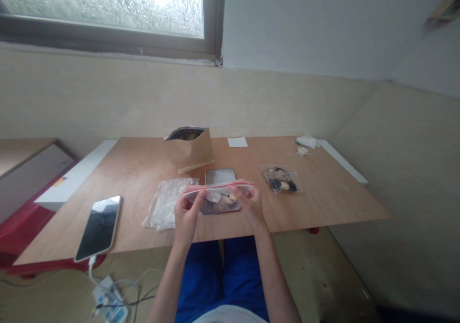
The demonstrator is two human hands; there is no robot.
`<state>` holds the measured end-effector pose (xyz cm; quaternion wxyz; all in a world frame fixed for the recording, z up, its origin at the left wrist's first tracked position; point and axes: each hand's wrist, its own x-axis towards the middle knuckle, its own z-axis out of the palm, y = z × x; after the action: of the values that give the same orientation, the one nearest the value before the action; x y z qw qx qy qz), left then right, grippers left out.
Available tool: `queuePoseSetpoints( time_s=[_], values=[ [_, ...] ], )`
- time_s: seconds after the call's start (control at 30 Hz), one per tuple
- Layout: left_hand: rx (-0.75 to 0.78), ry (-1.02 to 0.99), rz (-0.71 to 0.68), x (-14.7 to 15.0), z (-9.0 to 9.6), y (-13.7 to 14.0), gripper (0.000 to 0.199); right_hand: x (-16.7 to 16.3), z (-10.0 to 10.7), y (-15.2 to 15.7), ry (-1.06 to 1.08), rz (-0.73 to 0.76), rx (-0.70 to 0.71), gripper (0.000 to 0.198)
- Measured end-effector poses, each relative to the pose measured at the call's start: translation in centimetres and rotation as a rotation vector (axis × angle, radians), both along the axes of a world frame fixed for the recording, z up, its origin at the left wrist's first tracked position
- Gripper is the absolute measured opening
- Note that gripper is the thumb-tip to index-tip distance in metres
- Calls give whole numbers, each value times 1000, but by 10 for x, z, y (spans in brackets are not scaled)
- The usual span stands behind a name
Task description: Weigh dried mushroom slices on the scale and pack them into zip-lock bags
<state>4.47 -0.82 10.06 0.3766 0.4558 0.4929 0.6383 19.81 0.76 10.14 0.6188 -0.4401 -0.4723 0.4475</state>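
Note:
A clear zip bag (pixel 220 204) with a red seal strip hangs between my two hands, above the front part of the table. Pale and dark pieces and a small white square show inside it. My left hand (pixel 187 213) pinches the strip near its left end, and my right hand (pixel 249 201) pinches it near the right end. Just behind the bag lies a shallow metal-rimmed tray (pixel 220 175), partly covered by it. Beside my left hand is a pile of clear plastic bags (pixel 165 205).
An open brown paper pouch (pixel 194 151) stands at the back. Two filled zip bags (pixel 283 183) overlap on the right. White paper (pixel 237 142) and crumpled tissue (pixel 307 142) lie along the far edge. A phone (pixel 98 229) with its cable is front left on the wooden table (pixel 334 196).

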Motion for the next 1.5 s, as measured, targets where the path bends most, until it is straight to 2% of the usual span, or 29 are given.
queuePoseSetpoints(
  time_s=[0.27,0.57,0.83,1.07,1.23,1.5],
  values=[
    [-45,2,-83,0,-1,2,26,-3,2,-1,-14,-17,-7,18],
    [-48,14,-74,1,7,-3,21,-1,3,-2,-96,-33,36,18],
    [-52,-13,-53,2,6,-3,22,0,5,-4,-117,-40,71,17],
    [-107,31,-255,-4,8,-1,24,3,8,-6,-43,27,-35,18],
    [-86,70,-163,-3,11,-3,21,3,10,-6,-93,149,-24,18],
    [-55,78,-171,-1,12,-4,18,2,6,-4,-166,128,70,12]
  ],
)
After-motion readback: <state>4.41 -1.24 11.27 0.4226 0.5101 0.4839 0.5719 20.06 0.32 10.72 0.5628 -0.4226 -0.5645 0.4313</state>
